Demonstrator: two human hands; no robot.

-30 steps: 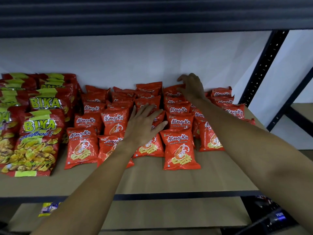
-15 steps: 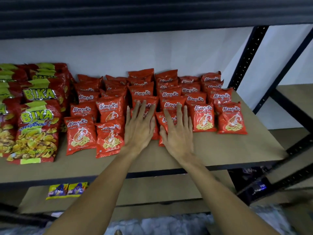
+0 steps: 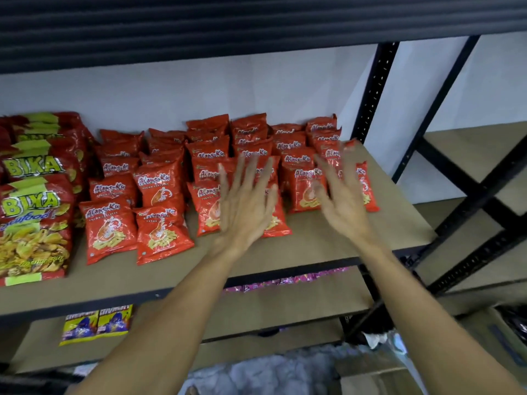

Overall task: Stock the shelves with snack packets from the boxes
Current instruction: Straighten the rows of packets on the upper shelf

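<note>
Looking down at a brown shelf board [image 3: 328, 252] in a black metal rack, already well stocked. Small red snack packets [image 3: 109, 223] cover its middle in overlapping columns that run from the front back to the white wall. Larger red and green packets [image 3: 34, 212] are stacked at the left end. Bare board remains along the front edge and at the right end. A lower shelf [image 3: 285, 303] holds only a few yellow packets [image 3: 97, 323] and a strip of pink ones [image 3: 285, 279]. What looks like a cardboard box [image 3: 496, 334] sits at the lower right, so stocking is probably not finished.

Both arms reach in from below. The left hand [image 3: 245, 209] is over a front packet in the middle columns, fingers straight and spread, grasping nothing. The right hand [image 3: 346, 212] is over the rightmost columns, also spread and empty. Both hands are blurred, so whether they touch the packets cannot be told.

Half a second earlier, both hands lay flat side by side on the front middle packets. The right hand has since swung out to the right, and the fingers of both have fanned wider. The packets look much as they did.
</note>
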